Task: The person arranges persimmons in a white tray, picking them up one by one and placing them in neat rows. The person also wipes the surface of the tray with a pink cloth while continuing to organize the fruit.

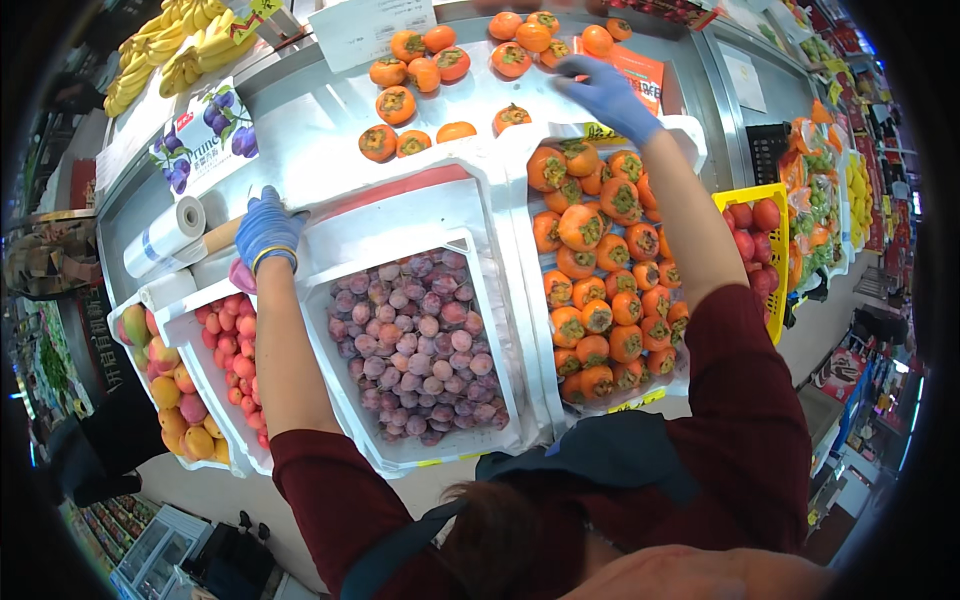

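Observation:
My right hand (611, 97), in a blue glove, reaches over the metal display counter beside several loose persimmons (511, 58). Its fingers are extended, with nothing visible in them. Below that arm, a white foam box holds many more persimmons (581, 227), most with their leafy caps showing. My left hand (270, 229), also gloved in blue, rests at the back edge of the foam boxes, next to a cardboard tube (223, 235). Its palm side is hidden, so a grip on the edge cannot be made out. Purple plums (420, 345) fill a white box between my forearms.
A roll of clear plastic bags (165, 236) and a printed prune carton (206, 139) lie at left. Bananas (169, 49) stand beyond. Small red fruits (234, 352) and mangoes (187, 412) sit left of the plums. A yellow crate (781, 262) of red fruit is at right.

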The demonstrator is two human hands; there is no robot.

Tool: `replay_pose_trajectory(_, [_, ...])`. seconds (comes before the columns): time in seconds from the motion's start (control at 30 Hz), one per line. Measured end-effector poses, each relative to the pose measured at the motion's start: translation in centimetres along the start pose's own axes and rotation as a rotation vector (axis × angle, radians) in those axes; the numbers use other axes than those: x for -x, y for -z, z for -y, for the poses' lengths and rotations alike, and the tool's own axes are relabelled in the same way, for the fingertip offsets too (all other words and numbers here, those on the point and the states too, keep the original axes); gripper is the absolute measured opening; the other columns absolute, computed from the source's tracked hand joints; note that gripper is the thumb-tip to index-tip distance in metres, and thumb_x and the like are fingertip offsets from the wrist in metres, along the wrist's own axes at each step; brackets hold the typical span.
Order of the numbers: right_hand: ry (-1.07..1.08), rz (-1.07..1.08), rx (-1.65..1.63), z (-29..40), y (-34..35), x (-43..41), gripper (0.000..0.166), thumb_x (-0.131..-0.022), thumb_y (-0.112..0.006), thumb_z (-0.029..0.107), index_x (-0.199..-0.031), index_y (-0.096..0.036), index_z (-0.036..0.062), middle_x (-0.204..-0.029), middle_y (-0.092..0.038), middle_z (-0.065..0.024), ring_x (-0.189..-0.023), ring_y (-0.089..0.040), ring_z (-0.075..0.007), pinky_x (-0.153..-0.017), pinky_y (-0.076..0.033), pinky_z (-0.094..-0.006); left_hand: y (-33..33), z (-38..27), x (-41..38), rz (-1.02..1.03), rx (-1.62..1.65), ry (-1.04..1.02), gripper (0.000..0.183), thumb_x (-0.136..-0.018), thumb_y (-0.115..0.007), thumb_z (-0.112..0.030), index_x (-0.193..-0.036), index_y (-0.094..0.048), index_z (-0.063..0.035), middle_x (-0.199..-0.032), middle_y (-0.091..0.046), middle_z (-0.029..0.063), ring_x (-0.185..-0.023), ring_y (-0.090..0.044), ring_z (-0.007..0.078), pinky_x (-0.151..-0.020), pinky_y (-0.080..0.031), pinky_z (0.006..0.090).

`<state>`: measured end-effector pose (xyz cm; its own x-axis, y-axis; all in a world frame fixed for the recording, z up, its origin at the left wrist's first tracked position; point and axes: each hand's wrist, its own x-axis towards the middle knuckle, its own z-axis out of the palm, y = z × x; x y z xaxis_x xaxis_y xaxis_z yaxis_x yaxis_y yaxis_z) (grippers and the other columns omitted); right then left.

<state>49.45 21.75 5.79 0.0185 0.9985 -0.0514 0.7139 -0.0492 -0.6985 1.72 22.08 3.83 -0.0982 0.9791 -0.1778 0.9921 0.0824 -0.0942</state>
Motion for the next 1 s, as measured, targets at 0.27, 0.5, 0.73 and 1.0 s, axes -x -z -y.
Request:
replay_pose_trajectory(0.27, [-0.048, 0.759, 0.633, -2.8, -11.2, -9.1, 0.069, -0.069, -0.072, 0.046, -0.12, -0.057, 0.0031, -0.115, -0.064, -0.0216, -0.107, -0.061, -0.0346, -0.09, -0.049, -0.0392, 0.4, -0.1, 0.1, 0.05, 0.0, 0.022, 0.054, -0.073, -0.079, -0.039, -0.111, -0.055, -0.0095, -0.112, -0.06, 0.0203, -0.099, -0.064, 0.0372, -0.082, -0.052, 0.0459])
replay_pose_trajectory(0.5, [-0.112, 0.12, 0.009, -2.0, -5.6, -4.9, 0.064, -0.076, -0.072, 0.045, -0.123, -0.056, 0.0048, -0.109, -0.065, -0.0145, -0.099, -0.063, -0.0211, -0.081, -0.052, -0.0329, 0.3, -0.3, 0.1, 0.041, -0.015, -0.001, 0.055, -0.073, -0.079, -0.039, -0.114, -0.056, -0.0106, -0.113, -0.061, 0.0194, -0.101, -0.063, 0.0363, -0.084, -0.052, 0.0454])
replay_pose_trajectory(0.73, [-0.005, -0.016, -0.336, -2.4, 5.0, 12.4, 0.063, -0.079, -0.071, 0.029, -0.131, -0.046, 0.0033, -0.12, -0.055, -0.0102, -0.109, -0.056, -0.0193, -0.091, -0.048, -0.0326, 0.9, -0.8, 0.1, 0.043, -0.017, -0.017, 0.059, -0.073, -0.079, -0.038, -0.117, -0.055, -0.0067, -0.117, -0.06, 0.0211, -0.107, -0.061, 0.0376, -0.089, -0.05, 0.045])
replay_pose_trajectory(1.0, [-0.332, -0.229, -0.084, -6.1, -1.0, 24.0, 0.066, -0.069, -0.08, 0.021, -0.124, -0.049, 0.0029, -0.118, -0.055, -0.0149, -0.111, -0.054, -0.0255, -0.095, -0.046, -0.0359, 1.1, -1.0, 0.4, 0.024, -0.029, -0.01, 0.057, -0.073, -0.079, -0.037, -0.116, -0.056, -0.0074, -0.116, -0.061, 0.0204, -0.107, -0.061, 0.0373, -0.089, -0.05, 0.0454])
